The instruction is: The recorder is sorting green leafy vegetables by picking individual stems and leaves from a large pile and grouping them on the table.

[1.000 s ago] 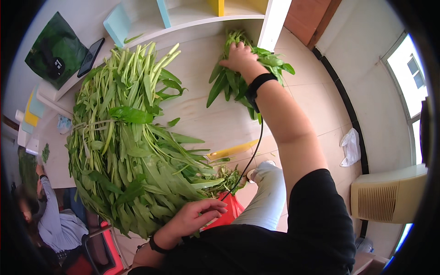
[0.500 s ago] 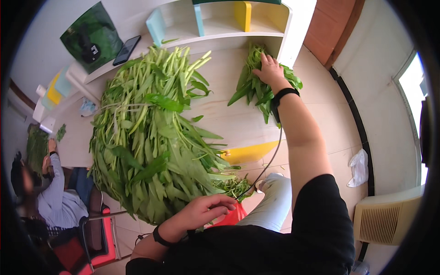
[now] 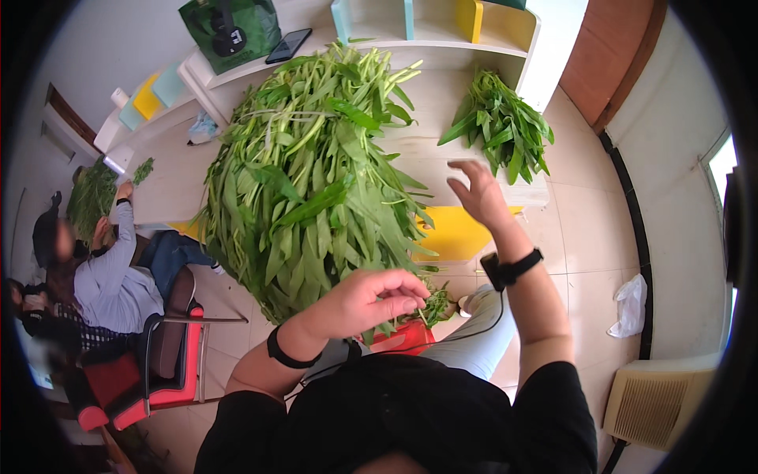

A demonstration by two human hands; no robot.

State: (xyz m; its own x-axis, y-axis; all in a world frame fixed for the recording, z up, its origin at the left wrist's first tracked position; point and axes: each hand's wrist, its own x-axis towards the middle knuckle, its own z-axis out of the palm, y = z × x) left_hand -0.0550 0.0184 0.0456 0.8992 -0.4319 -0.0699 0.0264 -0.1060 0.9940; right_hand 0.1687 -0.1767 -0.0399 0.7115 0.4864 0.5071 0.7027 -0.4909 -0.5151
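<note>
A very large bundle of long-leaved green vegetable (image 3: 300, 174), tied round with a pale band, covers the middle of the table and overhangs its near edge. My left hand (image 3: 371, 302) is in front of its lower leaves, fingers loosely bent and the thumb apart from them; I see nothing held in it. To the right, a smaller pile of the same greens (image 3: 505, 126) lies by the table's right end. My right hand (image 3: 482, 193) is in the air just on the near side of that pile, open, with fingers and thumb spread and nothing between them.
A red bag (image 3: 403, 338) with loose green trimmings is below the table edge by my legs. A shelf (image 3: 450, 33), a phone (image 3: 289, 46) and a green bag (image 3: 233, 35) line the back. At left, another person (image 3: 118, 272) handles greens beside a red chair (image 3: 193, 355).
My right hand has come off the small pile and drawn back toward me. My left hand has shifted slightly up and right. The whole view has turned a little left.
</note>
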